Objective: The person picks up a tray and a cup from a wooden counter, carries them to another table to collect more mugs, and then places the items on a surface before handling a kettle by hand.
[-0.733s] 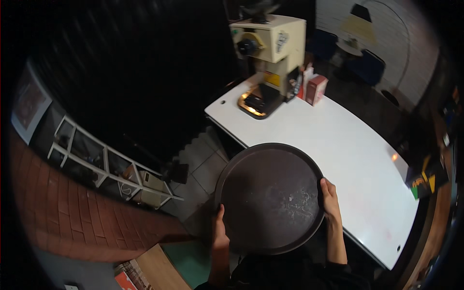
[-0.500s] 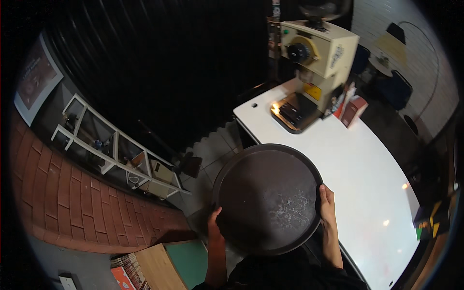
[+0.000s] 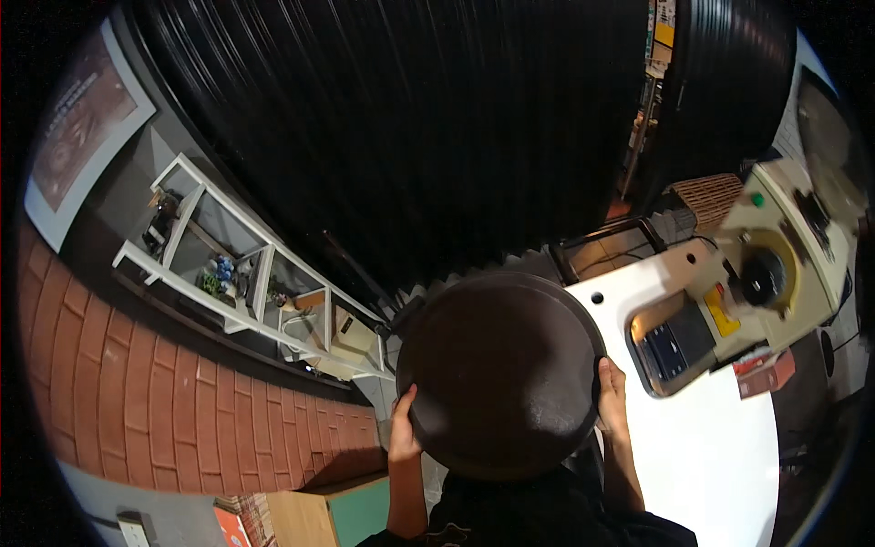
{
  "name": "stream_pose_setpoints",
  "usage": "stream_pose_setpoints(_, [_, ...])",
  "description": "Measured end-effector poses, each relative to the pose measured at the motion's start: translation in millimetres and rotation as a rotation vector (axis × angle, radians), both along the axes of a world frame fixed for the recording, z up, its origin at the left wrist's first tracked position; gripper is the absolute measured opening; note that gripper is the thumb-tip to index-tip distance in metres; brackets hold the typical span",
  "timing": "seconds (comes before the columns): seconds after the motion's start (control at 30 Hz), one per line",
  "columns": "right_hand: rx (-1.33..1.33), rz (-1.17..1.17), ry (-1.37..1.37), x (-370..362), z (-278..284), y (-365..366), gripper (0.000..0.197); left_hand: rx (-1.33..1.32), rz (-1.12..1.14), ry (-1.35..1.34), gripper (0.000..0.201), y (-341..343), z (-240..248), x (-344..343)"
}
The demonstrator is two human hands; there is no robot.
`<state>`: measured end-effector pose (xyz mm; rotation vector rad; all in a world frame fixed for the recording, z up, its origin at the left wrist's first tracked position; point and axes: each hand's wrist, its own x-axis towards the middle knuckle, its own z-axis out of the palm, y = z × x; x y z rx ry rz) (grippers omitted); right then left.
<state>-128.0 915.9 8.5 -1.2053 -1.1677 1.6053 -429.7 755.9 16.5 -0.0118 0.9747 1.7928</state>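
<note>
Between my two hands is a large round dark tray (image 3: pixel 497 369) with a raised rim and pale scuffs on its lower right. My left hand (image 3: pixel 403 424) grips the left rim, thumb over the edge. At the right rim my right hand (image 3: pixel 612 397) holds on the same way, with its fingers hidden under the tray. Nothing lies on the tray. Its right side overlaps the edge of the white table (image 3: pixel 702 456) in this view; I cannot tell whether they touch.
A cream coffee grinder (image 3: pixel 784 264) stands on the table, with a black device on a tray (image 3: pixel 673 342) beside it. A white shelf rack (image 3: pixel 260 273) with plants leans along the brick wall (image 3: pixel 173 392). Black corrugated panels (image 3: pixel 383 137) rise ahead. A green-topped box (image 3: pixel 360 510) sits lower left.
My view has swung left, so the grinder and table now appear further right and more of the black panels shows. Both hands still hold the tray.
</note>
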Motion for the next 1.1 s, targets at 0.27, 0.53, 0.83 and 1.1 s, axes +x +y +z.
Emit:
stream_pose_setpoints(0.27, [-0.065,-0.037,0.027,-99,-15,139,0.051,-0.154,-0.114,0.179,0.056,172,-30,-117])
stream_pose_setpoints(0.53, [-0.181,-0.521,-0.092,-164,-12,235,0.050,-0.197,-0.472,0.217,0.067,377,-26,-202])
stream_pose_setpoints(0.83, [-0.055,-0.910,-0.252,-150,-60,350,0.024,-0.243,-0.806,0.655,0.063,610,-11,-172])
stream_pose_setpoints(1.1, [0.077,-1.113,-0.304,-109,-26,474,0.029,-0.171,-1.062,0.816,0.097,821,-38,-103])
